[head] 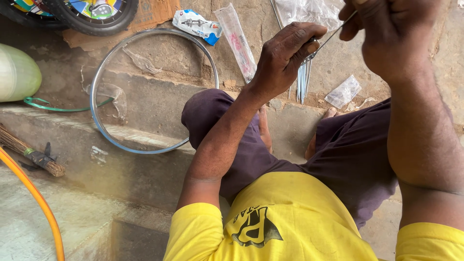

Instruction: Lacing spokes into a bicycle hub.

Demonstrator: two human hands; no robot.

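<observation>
Yellow shirt (285, 227), dark purple trousers (348, 154), silver rim (99, 72), orange hose (34, 198), green band (53, 107).

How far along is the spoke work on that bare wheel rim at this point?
Done: packets lie opened on the ground, an empty clear bag among them. In hand: the left hand grips a bundle of metal spokes, and the right hand pinches a single spoke drawn from it. Left: the bare rim lies on the concrete step with no spokes or hub fitted.
</observation>
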